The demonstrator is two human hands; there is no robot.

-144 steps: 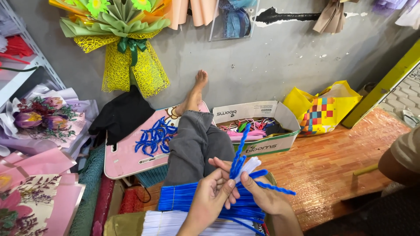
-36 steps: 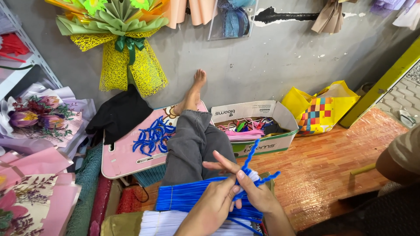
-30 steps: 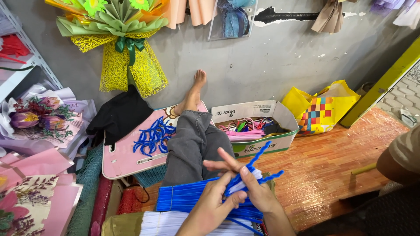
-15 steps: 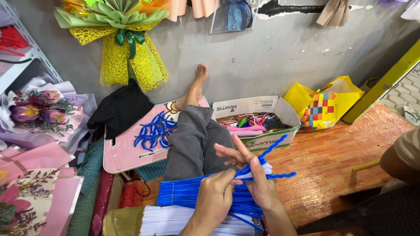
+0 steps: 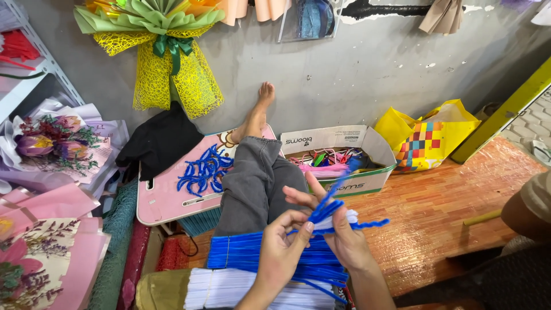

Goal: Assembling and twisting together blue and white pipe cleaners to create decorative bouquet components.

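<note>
Grey wall behind; over the lap, left hand (image 5: 284,252) and right hand (image 5: 338,232) both pinch blue stems (image 5: 338,204), apparently mid-twist above the stem bundle (image 5: 252,258). Finishing likely needs a tight wrap.

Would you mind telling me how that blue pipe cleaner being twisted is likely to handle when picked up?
The blue pipe cleaner, pinched between left hand and right hand, shows bends and kinks, so it probably flexes easily yet holds its shape. Thin and fuzzy, it looks light and unlikely to slip.
</note>
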